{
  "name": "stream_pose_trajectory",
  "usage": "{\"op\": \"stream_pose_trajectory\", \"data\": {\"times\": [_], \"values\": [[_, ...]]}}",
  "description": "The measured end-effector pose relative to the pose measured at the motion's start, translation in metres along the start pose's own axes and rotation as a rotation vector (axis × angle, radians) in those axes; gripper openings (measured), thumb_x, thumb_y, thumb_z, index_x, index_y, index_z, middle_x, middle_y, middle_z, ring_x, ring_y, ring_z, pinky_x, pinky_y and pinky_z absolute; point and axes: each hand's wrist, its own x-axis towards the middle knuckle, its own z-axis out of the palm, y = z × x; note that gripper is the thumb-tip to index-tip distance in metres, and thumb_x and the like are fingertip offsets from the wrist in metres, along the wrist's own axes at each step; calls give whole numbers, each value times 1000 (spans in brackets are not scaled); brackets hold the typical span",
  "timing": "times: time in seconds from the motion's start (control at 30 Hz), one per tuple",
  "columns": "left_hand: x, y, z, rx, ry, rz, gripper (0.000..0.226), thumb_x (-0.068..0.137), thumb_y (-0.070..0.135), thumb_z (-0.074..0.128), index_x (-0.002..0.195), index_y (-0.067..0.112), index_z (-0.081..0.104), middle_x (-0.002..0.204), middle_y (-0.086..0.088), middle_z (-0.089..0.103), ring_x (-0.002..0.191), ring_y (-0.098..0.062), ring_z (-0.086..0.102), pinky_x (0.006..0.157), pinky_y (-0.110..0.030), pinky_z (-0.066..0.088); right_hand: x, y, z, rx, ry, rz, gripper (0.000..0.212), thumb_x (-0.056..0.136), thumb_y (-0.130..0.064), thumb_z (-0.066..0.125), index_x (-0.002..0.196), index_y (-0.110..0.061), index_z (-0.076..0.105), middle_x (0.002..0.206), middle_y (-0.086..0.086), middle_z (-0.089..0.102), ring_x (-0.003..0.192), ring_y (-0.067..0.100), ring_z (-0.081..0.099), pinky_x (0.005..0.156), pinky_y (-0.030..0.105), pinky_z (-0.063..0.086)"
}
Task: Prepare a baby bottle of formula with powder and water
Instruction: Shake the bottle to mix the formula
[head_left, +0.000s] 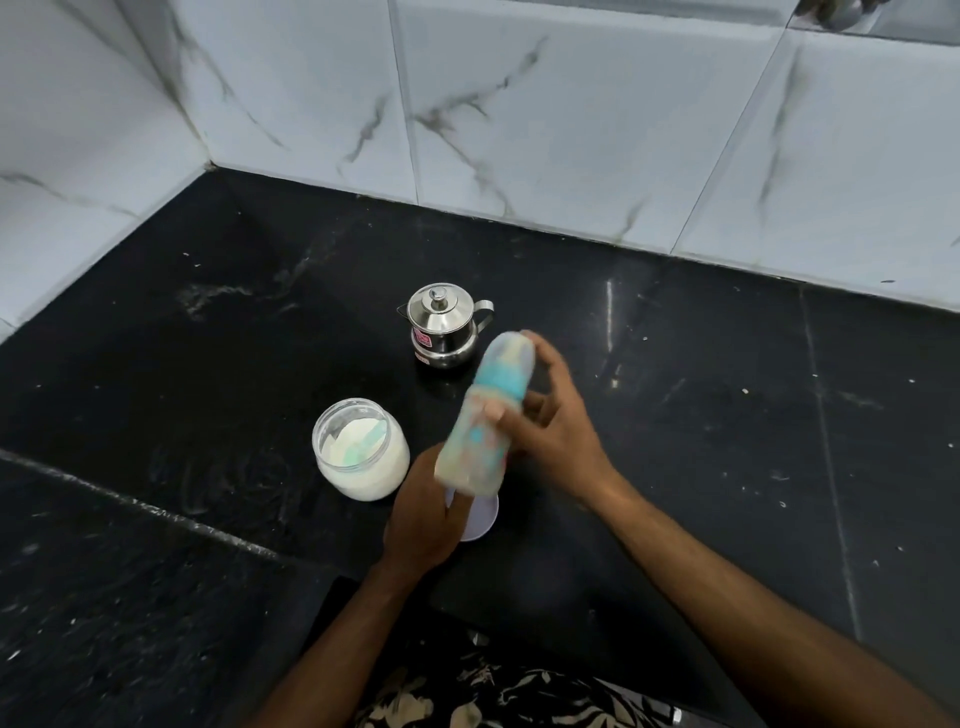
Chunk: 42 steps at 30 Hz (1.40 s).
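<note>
Black stone counter (675, 415), speckled with pale crumbs, set into a corner of white marble-look wall tiles (571, 130).

Baby bottle (480, 415) — held in the air above the counter, tilted with its capped top leaning up and to the right. It is motion-blurred; teal collar and a clear cap over the teat can be made out, and the body looks pale with faint coloured prints. Contents cannot be read through the blur.

Right hand (550, 426) grasps the bottle around its middle — thumb across the near face, fingers wrapped behind. Left hand (421, 519) is at the bottle's base, apparently cupping it from below; its fingers are hidden behind the bottle, so the exact grip cannot be told.

Under the left hand, a pale round lid (480, 519) lies flat on the counter, partly covered.

Just left of the bottle: 1 open clear jar of white powder (361, 449), upright, with a pale teal scoop (366, 441) resting inside it.

Behind the bottle: 1 small steel pot (444, 325) with knobbed lid, spout to the left, handle to the right, standing upright.

Bottom edge: patterned dark-and-cream clothing (493, 696).
</note>
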Motion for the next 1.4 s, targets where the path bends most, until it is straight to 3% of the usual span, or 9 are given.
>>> {"op": "stream_pose_trajectory", "data": {"times": [0.07,0.23,0.4,0.6,0.77,0.93,1.13,1.27,1.4], "values": [[0,0,0,3,-7,-20,43,84,29,54,120,6,57,114,0,60,106,-21,57,92,-16,39,-3,2,0,-54,-62,3,78,82,0,71,141,-30,30,104,5,70,95,23,72,70,32,59],[4,9,-4,-1,-18,71,39,93,37,45,122,16,58,122,4,60,111,-2,51,98,-11,35,11,-13,-6,259,275,-48,64,78,-24,72,131,-36,38,101,7,71,93,29,72,65,40,59],[1,8,-2,-57,38,34,38,87,36,51,122,22,51,116,2,56,105,-3,50,93,-7,32,-2,-3,0,-34,-27,21,76,81,-2,70,139,-32,31,107,12,69,93,24,72,69,33,59],[3,9,-5,-12,-4,81,40,93,36,45,124,15,58,123,5,59,113,-6,54,100,-18,38,18,-15,-13,269,325,-55,72,79,-24,72,138,-32,33,98,0,74,95,28,71,67,43,60],[0,5,-2,-28,39,41,40,87,39,52,126,31,52,120,-8,61,110,-17,56,99,-23,40,-2,2,0,-80,-77,42,84,77,-8,74,142,-31,28,108,5,70,98,25,71,73,37,60],[2,10,-6,10,-19,44,41,93,35,45,124,12,59,122,0,61,112,-10,55,99,-20,40,16,-14,-7,222,242,-32,65,76,-24,72,130,-38,37,98,2,74,95,28,71,71,51,60],[1,14,-6,-50,-7,-95,36,87,17,62,121,7,57,109,19,53,103,-7,53,87,4,29,-5,-5,4,-45,-108,54,79,74,-13,74,138,-35,32,112,14,68,98,28,70,72,37,59],[2,12,-7,-7,-6,46,41,93,34,47,124,11,58,121,7,57,112,-8,53,101,-15,36,12,-16,-7,202,205,-22,66,78,-21,68,134,-34,37,96,1,74,92,25,72,68,44,60],[1,7,-3,-37,27,43,37,89,36,52,123,27,59,118,-8,63,110,-18,56,99,-31,43,0,-7,1,66,35,39,75,75,-16,70,137,-35,34,103,9,71,91,24,71,68,39,60]]}}
